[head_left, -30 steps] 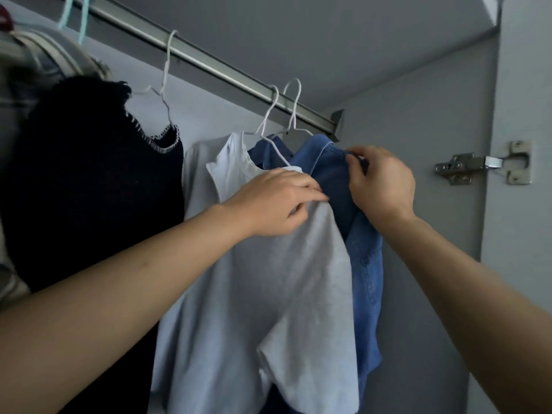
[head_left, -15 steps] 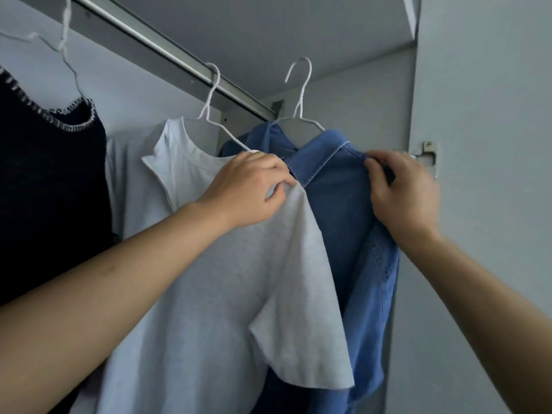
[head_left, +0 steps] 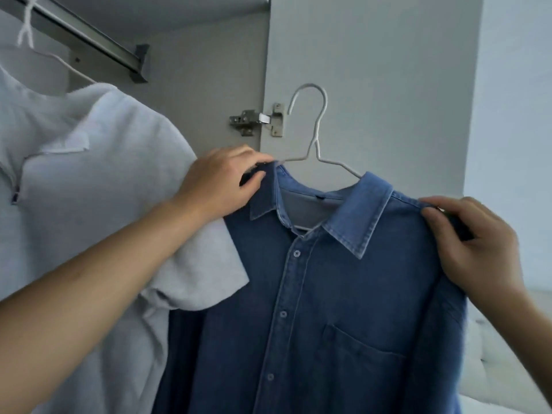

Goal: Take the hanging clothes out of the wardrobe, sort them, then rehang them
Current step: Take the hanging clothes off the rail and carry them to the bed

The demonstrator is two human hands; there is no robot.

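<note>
Blue denim button-front shirt with chest pocket, on white wire hanger, off rail, before wardrobe door. Left hand pinches left shoulder; right hand grips right shoulder.

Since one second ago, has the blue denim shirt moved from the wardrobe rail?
Yes. The denim shirt on its white hanger is off the rail, now in front of the door beside the hinge, held by left hand and right hand.
</note>
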